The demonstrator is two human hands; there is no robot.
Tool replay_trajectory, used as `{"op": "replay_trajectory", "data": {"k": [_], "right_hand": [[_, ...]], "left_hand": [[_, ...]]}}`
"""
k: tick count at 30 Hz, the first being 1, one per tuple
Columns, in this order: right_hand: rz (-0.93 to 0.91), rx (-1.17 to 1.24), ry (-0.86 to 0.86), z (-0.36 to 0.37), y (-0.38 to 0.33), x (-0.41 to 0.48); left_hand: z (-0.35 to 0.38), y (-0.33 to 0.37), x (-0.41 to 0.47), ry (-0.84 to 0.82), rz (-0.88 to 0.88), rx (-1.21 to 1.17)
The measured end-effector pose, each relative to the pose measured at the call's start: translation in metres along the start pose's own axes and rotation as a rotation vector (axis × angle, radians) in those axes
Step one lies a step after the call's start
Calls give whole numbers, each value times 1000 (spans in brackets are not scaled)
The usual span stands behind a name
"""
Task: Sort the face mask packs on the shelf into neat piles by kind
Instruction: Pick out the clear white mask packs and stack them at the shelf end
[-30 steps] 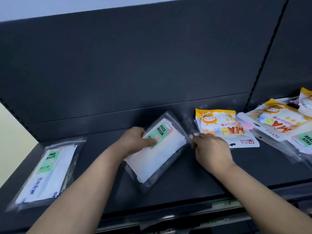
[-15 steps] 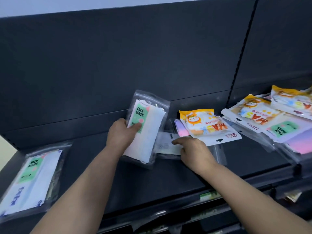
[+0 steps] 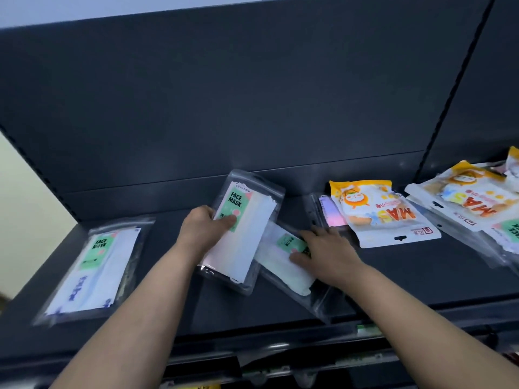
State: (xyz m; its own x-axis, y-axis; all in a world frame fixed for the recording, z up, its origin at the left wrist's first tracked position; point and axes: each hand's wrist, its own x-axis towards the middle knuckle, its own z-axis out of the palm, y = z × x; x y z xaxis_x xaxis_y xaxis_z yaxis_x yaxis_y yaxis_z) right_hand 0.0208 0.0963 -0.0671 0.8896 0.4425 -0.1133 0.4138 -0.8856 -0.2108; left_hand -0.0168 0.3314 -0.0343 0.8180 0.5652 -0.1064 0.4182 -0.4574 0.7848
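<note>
left hand (image 3: 202,234) pinches green-label pack (image 3: 247,231), right hand (image 3: 328,248) flat-fingered on second pack (image 3: 280,265); align edges, carry both to pile (image 3: 92,265) left of left fingers.

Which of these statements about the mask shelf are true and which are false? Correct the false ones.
1. The left hand grips a clear green-label pack. True.
2. The right hand lifts an orange pack. False: it rests on a second green-label pack lying on the shelf.
3. A third green-label pack lies at the shelf's left end. True.
4. The orange MASK pack lies left of both hands. False: it lies to the right of the right hand.
</note>
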Motion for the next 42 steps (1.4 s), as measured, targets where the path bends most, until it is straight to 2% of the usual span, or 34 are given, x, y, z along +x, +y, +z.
{"op": "replay_trajectory", "data": {"k": [2,7,10,12,14,16,21,28,30,33,36,40,42], "right_hand": [[2,-2,-2,-2,-6,4],[60,173,-121,-10,-3,17],[47,396,62,-11,3,18],[37,509,240,-12,3,17],[18,602,312,-13,-3,16],[-20,659,308,-12,-12,16],[-116,743,236,-7,-55,22],[-228,788,200,-1,-135,33],[-207,838,186,4,-151,38],[-169,925,149,12,-168,43],[-135,1059,101,12,-181,41],[-164,1169,69,11,-202,36],[-171,1186,47,14,-218,38]], "left_hand": [[-5,-2,1,19,-38,-37],[-15,-9,-1,58,-75,-107],[-17,-13,-8,73,-48,-305],[-22,-18,-10,162,-28,-382],[-31,-27,-11,274,-26,-411],[-42,-35,-15,350,-47,-383],[-82,-63,-30,414,-124,-301],[-162,-116,-31,488,-218,-446],[-173,-128,-27,464,-236,-328],[-176,-139,-21,386,-226,-2],[-175,-153,-10,308,-238,224],[-184,-156,1,302,-133,498],[-193,-156,2,344,-79,515]]}}
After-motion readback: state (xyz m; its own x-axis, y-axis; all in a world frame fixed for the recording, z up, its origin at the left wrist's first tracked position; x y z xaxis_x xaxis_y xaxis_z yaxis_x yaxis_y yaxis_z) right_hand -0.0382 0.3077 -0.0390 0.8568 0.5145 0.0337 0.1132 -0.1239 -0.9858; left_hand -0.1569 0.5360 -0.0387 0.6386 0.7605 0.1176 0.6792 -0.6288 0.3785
